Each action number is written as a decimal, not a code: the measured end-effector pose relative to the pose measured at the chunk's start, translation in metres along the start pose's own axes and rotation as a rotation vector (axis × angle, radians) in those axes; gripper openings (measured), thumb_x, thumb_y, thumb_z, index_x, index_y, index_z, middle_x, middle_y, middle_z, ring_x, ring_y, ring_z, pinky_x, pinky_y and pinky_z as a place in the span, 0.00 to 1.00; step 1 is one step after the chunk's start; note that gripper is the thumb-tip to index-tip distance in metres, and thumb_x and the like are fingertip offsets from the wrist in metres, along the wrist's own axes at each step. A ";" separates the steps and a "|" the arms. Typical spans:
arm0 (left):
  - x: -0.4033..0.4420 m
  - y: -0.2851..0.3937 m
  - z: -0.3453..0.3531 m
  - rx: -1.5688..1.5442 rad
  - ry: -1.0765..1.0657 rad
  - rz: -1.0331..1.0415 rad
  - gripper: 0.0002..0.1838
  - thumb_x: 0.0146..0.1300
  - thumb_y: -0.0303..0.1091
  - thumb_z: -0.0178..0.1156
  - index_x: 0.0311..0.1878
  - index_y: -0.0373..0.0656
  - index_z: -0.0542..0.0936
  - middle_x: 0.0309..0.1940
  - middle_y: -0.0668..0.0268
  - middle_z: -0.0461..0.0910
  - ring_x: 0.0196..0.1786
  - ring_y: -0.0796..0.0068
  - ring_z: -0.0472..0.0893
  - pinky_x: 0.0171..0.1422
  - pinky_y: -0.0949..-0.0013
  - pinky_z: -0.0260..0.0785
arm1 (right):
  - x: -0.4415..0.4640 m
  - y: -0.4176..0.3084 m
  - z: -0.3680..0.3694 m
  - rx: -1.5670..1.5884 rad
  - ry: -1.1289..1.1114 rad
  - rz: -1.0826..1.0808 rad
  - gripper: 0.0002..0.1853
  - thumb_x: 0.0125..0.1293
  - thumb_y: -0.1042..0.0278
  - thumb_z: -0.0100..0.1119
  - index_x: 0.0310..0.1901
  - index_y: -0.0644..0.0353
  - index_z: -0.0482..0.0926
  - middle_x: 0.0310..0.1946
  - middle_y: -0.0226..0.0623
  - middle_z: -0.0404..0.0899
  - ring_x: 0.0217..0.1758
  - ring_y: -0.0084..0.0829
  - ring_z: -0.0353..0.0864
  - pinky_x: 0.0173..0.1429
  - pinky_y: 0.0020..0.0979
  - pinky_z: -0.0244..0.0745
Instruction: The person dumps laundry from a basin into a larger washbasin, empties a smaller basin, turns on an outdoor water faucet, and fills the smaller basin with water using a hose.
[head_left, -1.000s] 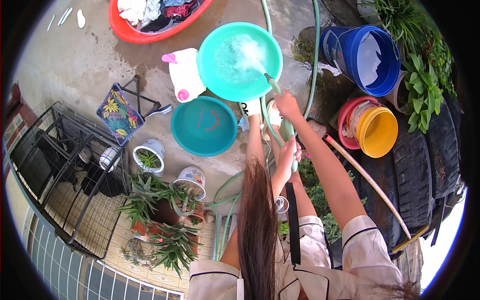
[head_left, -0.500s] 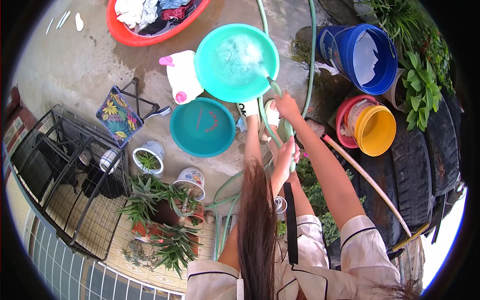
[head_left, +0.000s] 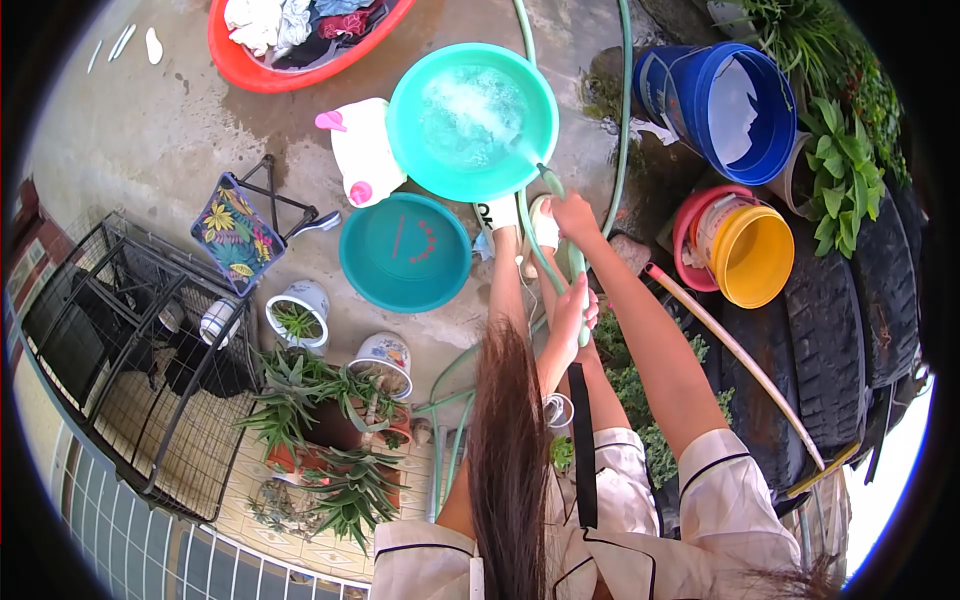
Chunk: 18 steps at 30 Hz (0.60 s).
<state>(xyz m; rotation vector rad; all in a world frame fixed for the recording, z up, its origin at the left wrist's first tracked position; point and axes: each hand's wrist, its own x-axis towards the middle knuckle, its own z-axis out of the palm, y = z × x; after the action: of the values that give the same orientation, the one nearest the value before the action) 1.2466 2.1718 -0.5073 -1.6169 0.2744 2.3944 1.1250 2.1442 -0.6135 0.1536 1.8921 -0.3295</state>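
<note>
My right hand (head_left: 573,216) is wrapped around a green garden hose (head_left: 578,262) near its dark end. Lower down, my left hand (head_left: 568,318) is closed around the same hose. Water sprays from the hose end into a light turquoise basin (head_left: 403,130), where the surface is churned white and foamy. The basin stands just beyond my feet. Against its left side is a white jug (head_left: 362,150) with pink caps. A darker teal basin (head_left: 360,262) sits nearer to me, with red marks on its bottom.
A red tub (head_left: 235,68) of clothes stands at the top left. To the right are a blue bucket (head_left: 672,95), a yellow bucket (head_left: 755,257) and stacked tires (head_left: 825,340). A folding stool (head_left: 235,235), a wire cage (head_left: 140,360) and potted plants (head_left: 340,490) occupy the left.
The foamy patch in the turquoise basin has spread and the water looks fuller. Both hands keep their hold on the hose, and the view has shifted slightly.
</note>
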 end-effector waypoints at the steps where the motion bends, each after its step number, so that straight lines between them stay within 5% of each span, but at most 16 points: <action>1: 0.000 0.000 -0.001 0.000 0.005 0.001 0.23 0.59 0.56 0.48 0.25 0.43 0.67 0.10 0.74 0.59 0.14 0.83 0.60 0.20 0.79 0.53 | 0.000 0.000 0.000 0.002 -0.007 -0.002 0.23 0.57 0.57 0.40 0.43 0.72 0.66 0.19 0.49 0.77 0.23 0.39 0.79 0.40 0.37 0.73; 18: -0.004 -0.002 -0.009 -0.038 -0.004 -0.002 0.21 0.61 0.53 0.46 0.24 0.44 0.66 0.12 0.75 0.59 0.14 0.87 0.60 0.19 0.81 0.53 | -0.010 -0.004 0.009 0.007 0.014 -0.006 0.21 0.56 0.58 0.40 0.38 0.72 0.69 0.20 0.49 0.76 0.23 0.39 0.79 0.41 0.37 0.72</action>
<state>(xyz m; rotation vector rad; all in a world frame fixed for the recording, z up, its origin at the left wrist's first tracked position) 1.2567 2.1706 -0.5074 -1.6273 0.2273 2.4157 1.1357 2.1378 -0.6064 0.1557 1.9056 -0.3397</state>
